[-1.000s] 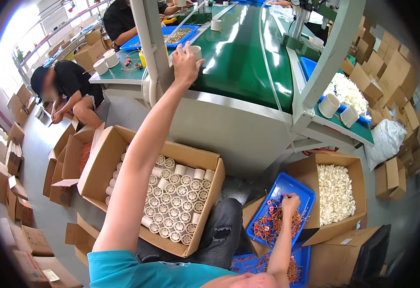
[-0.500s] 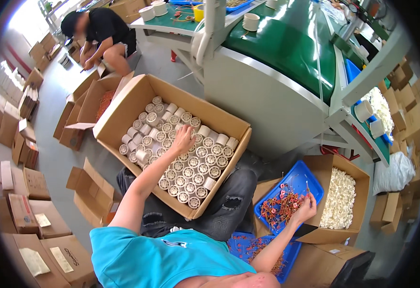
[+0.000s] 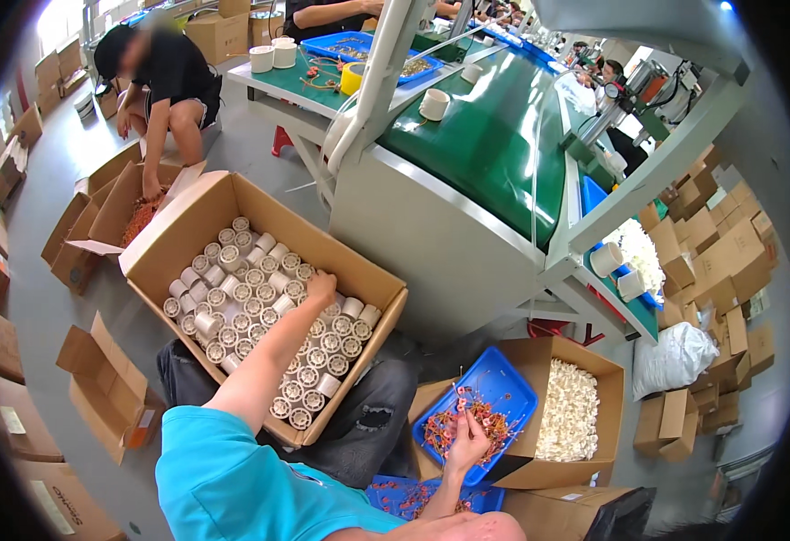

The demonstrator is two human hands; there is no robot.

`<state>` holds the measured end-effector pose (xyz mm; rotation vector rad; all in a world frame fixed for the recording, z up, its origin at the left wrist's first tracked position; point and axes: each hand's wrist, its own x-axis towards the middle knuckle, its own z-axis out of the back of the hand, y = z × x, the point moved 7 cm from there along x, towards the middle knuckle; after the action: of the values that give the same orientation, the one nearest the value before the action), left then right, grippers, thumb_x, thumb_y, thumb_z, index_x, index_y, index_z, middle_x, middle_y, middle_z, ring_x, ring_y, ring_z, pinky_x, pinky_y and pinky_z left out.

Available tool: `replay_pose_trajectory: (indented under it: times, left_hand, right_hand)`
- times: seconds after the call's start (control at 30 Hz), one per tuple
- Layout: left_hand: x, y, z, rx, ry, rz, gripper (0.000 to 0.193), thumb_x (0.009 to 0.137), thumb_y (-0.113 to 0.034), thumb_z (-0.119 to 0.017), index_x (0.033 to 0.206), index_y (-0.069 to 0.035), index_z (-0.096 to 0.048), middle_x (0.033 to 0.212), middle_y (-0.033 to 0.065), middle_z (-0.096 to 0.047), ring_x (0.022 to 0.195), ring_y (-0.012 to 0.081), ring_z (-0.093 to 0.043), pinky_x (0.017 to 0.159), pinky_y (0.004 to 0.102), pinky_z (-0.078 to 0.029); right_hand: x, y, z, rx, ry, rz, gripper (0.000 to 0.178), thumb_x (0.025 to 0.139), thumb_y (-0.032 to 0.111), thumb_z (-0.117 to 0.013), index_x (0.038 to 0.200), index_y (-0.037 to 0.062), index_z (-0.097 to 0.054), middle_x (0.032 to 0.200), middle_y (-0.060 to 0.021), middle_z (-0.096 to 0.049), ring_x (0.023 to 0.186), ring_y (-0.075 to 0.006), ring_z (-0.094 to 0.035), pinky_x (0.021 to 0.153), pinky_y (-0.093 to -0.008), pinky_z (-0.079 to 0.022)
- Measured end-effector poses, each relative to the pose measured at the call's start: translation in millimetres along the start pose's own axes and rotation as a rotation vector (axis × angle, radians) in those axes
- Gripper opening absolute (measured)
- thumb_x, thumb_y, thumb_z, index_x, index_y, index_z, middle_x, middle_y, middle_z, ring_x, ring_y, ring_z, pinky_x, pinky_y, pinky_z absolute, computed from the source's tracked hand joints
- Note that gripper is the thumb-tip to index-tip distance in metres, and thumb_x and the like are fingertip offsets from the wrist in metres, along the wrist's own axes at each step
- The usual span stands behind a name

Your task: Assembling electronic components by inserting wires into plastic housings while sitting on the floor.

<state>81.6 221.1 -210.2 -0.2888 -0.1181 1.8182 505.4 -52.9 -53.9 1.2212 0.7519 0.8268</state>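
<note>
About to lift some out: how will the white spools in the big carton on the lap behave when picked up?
The white spools look like hollow plastic cylinders, so probably light and stiff. Most stand on end tightly packed; a few lie sideways, so a loose one may roll. The left hand reaches among them, and neighbours may tip.

Around me grey floor point(image 3: 61, 307), green conveyor table point(image 3: 494, 144), stacked cardboard boxes point(image 3: 720, 261), bright window light at left.

The person wears a turquoise short-sleeved shirt point(image 3: 224, 478) and dark, apparently ripped jeans point(image 3: 368, 424).
</note>
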Motion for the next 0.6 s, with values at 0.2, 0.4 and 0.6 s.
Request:
replay_pose_trajectory:
  times: [0.2,0.4,0.6]
  left_hand:
    - [-33,12,91,-0.319,-0.358,-0.26,0.036,0.076,-0.026,-0.079,0.084,0.005,-0.061,0.119,0.0301,-0.056,0.096,0.0316,-0.066,0.08,0.0391,-0.056]
    - [-137,4,142,-1.378,0.256,-0.06,0.052,0.085,-0.024,-0.074,0.126,0.0,-0.052,0.123,0.0203,-0.058,0.107,0.0226,-0.062,0.086,0.0369,-0.056]
    - [-280,-33,113,-2.244,0.855,-0.001,0.066,0.089,-0.031,-0.07,0.14,-0.001,-0.042,0.128,0.0167,-0.058,0.116,0.0311,-0.06,0.1,0.0458,-0.052]
  right_hand:
    - [3,9,-19,-0.007,0.128,0.063,0.023,0.091,-0.002,-0.06,0.112,-0.0115,-0.065,0.096,-0.0138,-0.067,0.074,-0.0158,-0.068,0.067,-0.0266,-0.057]
    - [-8,50,-82,0.075,0.302,0.032,0.02,0.089,-0.003,-0.062,0.107,-0.0092,-0.068,0.096,-0.0112,-0.067,0.074,-0.0171,-0.068,0.069,-0.0261,-0.056]
    - [-29,67,-133,-0.151,0.47,0.237,0.023,0.082,-0.004,-0.067,0.105,-0.0037,-0.071,0.098,-0.0099,-0.068,0.075,-0.0145,-0.067,0.068,-0.0243,-0.054]
